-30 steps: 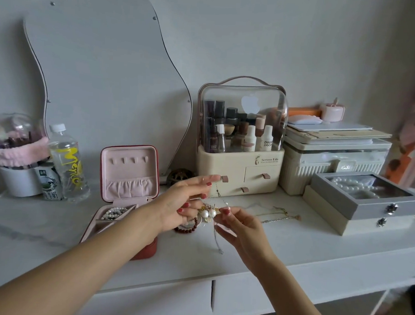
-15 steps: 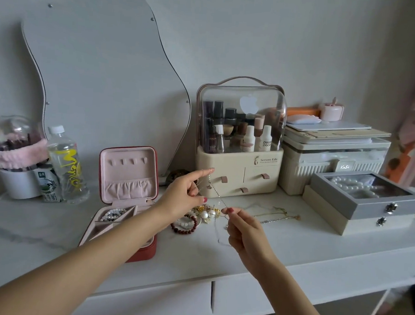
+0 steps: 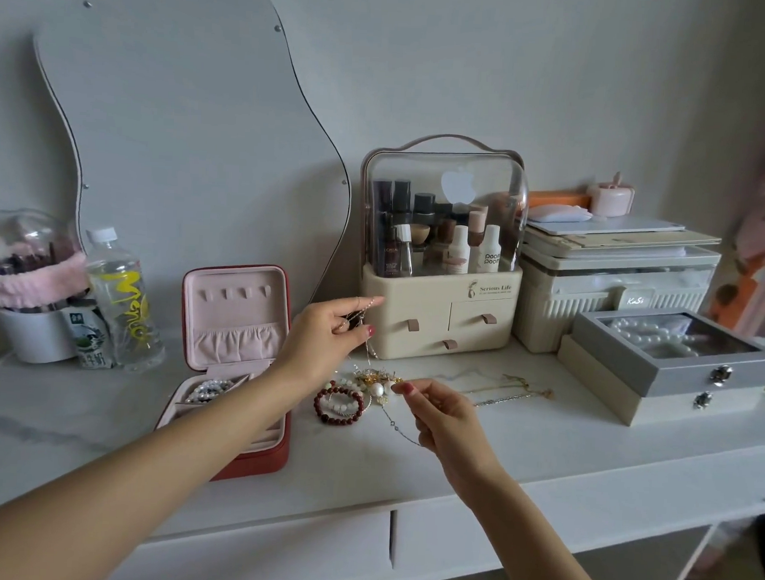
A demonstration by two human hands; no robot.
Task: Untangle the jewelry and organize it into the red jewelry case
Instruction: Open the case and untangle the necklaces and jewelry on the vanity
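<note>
We're looking at a bedroom dressing table [image 3: 540, 454] at home: a wavy mirror [image 3: 181, 140] leaning on the wall, a makeup organizer [image 3: 444, 248] sitting beside it.

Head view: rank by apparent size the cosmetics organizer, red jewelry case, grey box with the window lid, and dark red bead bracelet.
1. cosmetics organizer
2. red jewelry case and grey box: look alike in size, so no ranking between them.
3. dark red bead bracelet, clearly smallest.
</note>
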